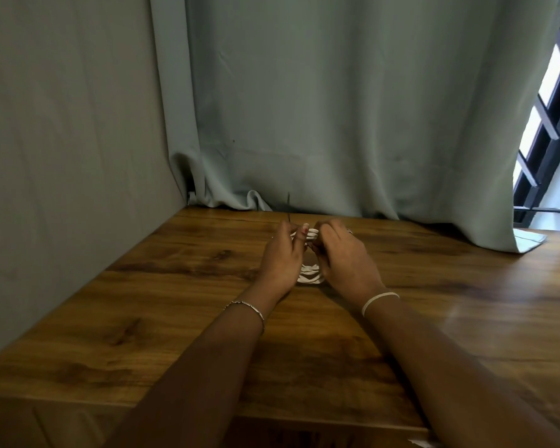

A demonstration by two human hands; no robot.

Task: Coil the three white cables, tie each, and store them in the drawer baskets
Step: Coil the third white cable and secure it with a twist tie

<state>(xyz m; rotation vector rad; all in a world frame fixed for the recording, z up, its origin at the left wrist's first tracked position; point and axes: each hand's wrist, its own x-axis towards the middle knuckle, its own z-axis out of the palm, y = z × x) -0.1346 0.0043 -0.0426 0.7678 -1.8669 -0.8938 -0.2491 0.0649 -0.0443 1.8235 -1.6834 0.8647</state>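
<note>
The left hand [282, 253] and right hand [345, 253] meet over the far middle of the desk [143, 318], both with fingers curled round one white cable [311, 274]. The cable is already gathered into a small coil of several loops. Its near end shows between the wrists and its far end between the fingertips, and the coil stands on or just above the desk. A thin dark strip [288, 205] sticks up just beyond the left fingers. It may be a tie, but it is too fine to tell. A white band [380, 300] sits on the right wrist and a bracelet [244, 306] on the left.

The step in hand looks like tying this coil, with the coiling itself done. The next move probably calls for one hand to keep the loops pinched tight so they do not spring apart, while the other wraps and fastens the tie round the middle. No other cables, drawer or baskets are in view, so storing is not yet begun. A grey curtain [337, 124] hangs behind the desk.
</note>
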